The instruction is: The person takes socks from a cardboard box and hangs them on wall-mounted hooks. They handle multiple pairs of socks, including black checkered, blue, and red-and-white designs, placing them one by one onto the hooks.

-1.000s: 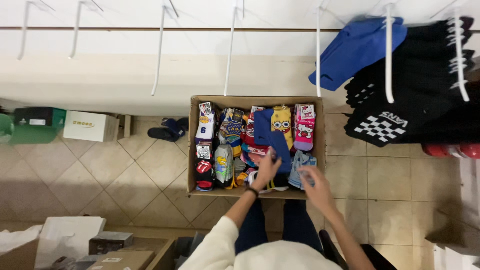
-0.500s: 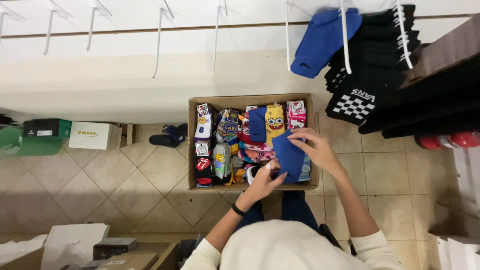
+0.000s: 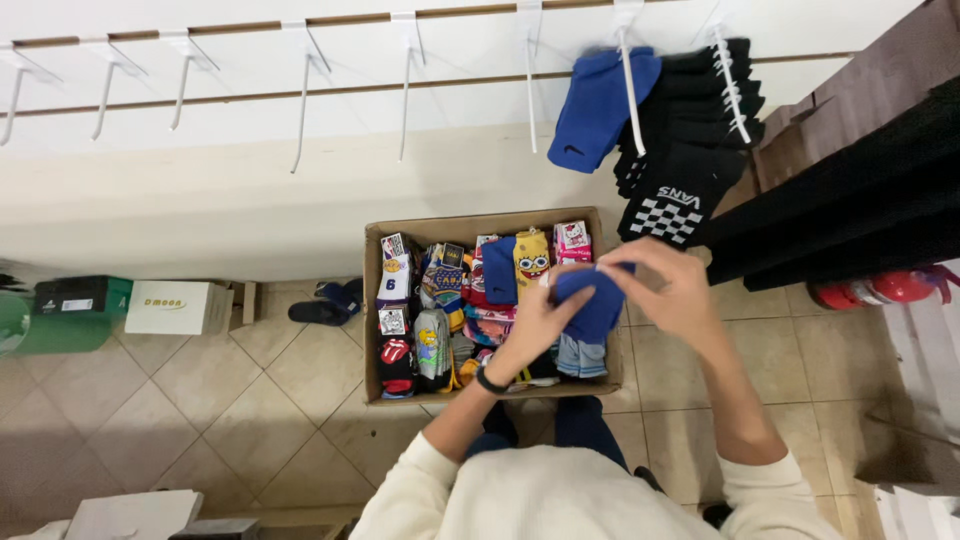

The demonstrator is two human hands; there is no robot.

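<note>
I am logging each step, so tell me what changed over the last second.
Both hands came up out of the brown cardboard box with a blue fabric sock. The left hand and right hand now hold it together above the box's right side. The packed colourful socks and hanging black socks stayed put.

A person seen from above wears a cream long-sleeved sweater (image 3: 590,505) with sleeves pushed up, dark blue trousers (image 3: 580,430), and a black wristband (image 3: 489,383) on the left wrist.
</note>
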